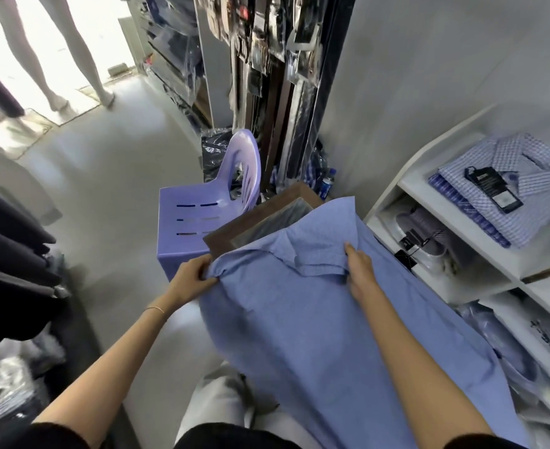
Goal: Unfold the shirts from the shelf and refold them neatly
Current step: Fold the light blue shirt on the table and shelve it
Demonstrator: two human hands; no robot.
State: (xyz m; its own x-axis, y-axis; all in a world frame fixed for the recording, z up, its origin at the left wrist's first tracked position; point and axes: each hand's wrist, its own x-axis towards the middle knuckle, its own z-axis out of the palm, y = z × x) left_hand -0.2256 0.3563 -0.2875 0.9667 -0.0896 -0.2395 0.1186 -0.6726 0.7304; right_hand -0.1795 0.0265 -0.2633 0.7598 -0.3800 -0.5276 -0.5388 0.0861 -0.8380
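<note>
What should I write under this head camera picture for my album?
Two hands, left hand and right hand, hold a blue shirt by its collar beside a shelf.

One head camera looks forward and down, close above the blue shirt (315, 303), with the shelf (455, 254) to its right.

box (260, 218): mostly hidden under the blue shirt (315, 319)
shirt hem: cut off by bottom edge
right fingertips: tucked under the collar

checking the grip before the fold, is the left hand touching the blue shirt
Touching. The head view shows the left hand pinching the blue shirt at its left shoulder edge, with cloth bunched between the fingers.
</note>
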